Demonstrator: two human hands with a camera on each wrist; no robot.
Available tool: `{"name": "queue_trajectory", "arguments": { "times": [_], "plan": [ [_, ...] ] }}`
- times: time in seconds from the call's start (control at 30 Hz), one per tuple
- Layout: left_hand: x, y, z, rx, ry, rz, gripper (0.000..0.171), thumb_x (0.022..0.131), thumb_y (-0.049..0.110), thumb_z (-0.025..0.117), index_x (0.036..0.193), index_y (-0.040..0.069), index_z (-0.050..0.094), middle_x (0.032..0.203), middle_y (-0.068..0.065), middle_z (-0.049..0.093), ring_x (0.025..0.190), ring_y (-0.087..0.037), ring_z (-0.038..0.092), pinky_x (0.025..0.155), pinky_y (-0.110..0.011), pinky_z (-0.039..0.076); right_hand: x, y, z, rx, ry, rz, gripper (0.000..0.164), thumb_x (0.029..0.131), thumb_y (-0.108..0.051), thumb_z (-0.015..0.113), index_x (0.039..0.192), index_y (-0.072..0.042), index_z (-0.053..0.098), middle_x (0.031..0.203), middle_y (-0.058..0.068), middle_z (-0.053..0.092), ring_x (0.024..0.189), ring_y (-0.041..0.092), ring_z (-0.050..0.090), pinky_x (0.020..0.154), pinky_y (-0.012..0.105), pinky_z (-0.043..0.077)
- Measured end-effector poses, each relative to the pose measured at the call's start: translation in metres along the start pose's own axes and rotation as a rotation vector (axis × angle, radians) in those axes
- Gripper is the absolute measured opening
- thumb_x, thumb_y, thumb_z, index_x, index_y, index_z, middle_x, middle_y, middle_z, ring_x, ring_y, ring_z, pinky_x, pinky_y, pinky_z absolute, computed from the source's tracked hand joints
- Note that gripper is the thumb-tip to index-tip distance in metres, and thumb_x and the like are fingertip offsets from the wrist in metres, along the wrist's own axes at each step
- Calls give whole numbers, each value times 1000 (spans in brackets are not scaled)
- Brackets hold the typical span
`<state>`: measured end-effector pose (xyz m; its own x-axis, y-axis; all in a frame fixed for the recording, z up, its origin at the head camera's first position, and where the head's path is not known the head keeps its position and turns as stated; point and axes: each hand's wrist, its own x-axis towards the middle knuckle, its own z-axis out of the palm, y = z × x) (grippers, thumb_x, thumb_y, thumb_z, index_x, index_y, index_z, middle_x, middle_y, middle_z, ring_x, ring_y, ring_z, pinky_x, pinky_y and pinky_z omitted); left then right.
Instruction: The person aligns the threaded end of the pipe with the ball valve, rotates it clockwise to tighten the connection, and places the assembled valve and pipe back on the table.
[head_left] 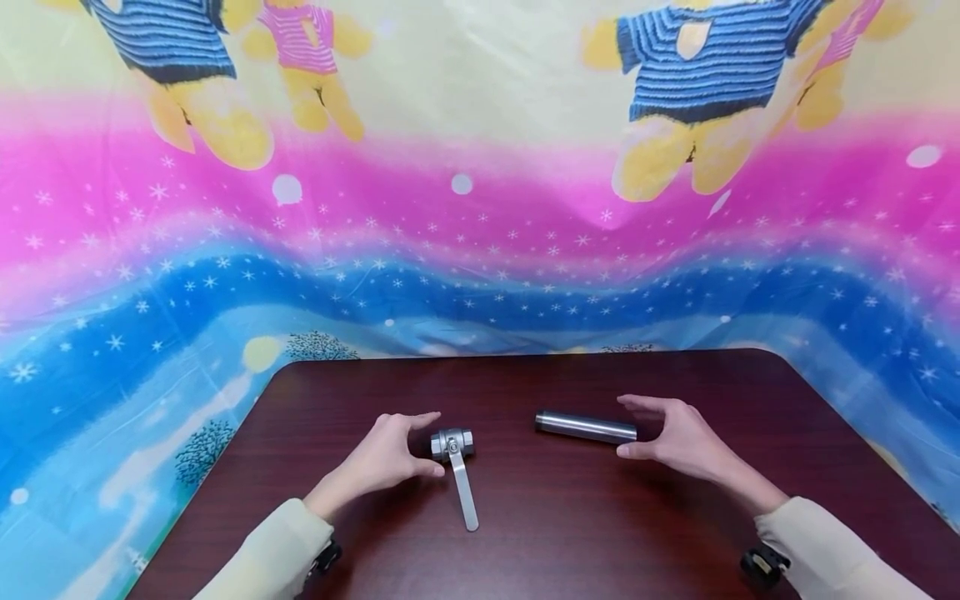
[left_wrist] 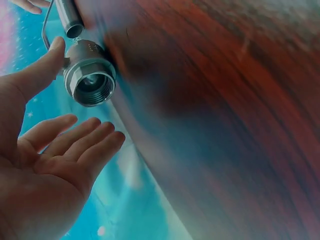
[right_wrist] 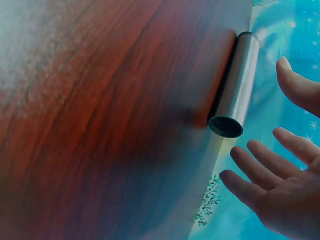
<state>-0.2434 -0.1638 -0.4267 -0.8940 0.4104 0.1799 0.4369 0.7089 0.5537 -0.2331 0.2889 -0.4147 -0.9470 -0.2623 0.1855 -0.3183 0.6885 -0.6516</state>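
A metal ball valve (head_left: pixel 453 444) with a long flat lever handle (head_left: pixel 465 498) lies on the dark wooden table, the lever pointing toward the person. My left hand (head_left: pixel 381 454) is just left of it, thumb and fingers spread apart around its near end. In the left wrist view, the threaded opening of the valve (left_wrist: pixel 90 75) faces the palm, with a gap between. To the right lies a steel pipe (head_left: pixel 585 427), threaded at its left end. By the pipe's right end is my right hand (head_left: pixel 686 437), thumb and fingers parted. The right wrist view shows the hollow pipe (right_wrist: pixel 235 85) apart from the fingers.
The brown table (head_left: pixel 517 542) has rounded far corners. Behind it and along its sides hangs a patterned cloth (head_left: pixel 480 217) with bears and snowflakes. Each wrist wears a black device, the left one (head_left: pixel 324 557) and the right one (head_left: pixel 763 567).
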Motion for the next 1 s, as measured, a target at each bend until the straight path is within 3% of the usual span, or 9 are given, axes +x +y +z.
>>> {"name": "queue_trajectory", "arguments": {
  "times": [0.2,0.4,0.57,1.0],
  "plan": [
    [5,-2,5,-21,-5,27,69,71,20,99,132,1,73,128,-14,73,118,-27,67,97,-46,55,5,2,5,-4,-27,-17,69,80,-27,95,138,-2,68,130,19,70,116,36,68,92,53,56],
    [6,-3,7,-86,-20,25,62,74,14,97,130,-2,73,122,-16,74,104,-20,71,88,-43,58,7,3,7,-4,-52,-10,62,81,-23,94,133,0,71,128,18,71,118,35,67,96,56,55],
    [6,-5,9,-158,-22,28,58,77,7,95,129,-6,72,123,-20,73,106,-24,74,88,-43,60,10,5,7,-12,-60,1,58,81,-18,93,131,1,72,127,19,72,118,37,66,96,58,54],
    [5,-8,11,-267,-30,-11,54,79,-1,91,128,-9,71,123,-22,72,105,-28,74,88,-43,60,13,13,11,-49,-58,61,44,82,-9,91,123,0,77,116,15,74,99,28,66,84,47,56]
  ]
}}
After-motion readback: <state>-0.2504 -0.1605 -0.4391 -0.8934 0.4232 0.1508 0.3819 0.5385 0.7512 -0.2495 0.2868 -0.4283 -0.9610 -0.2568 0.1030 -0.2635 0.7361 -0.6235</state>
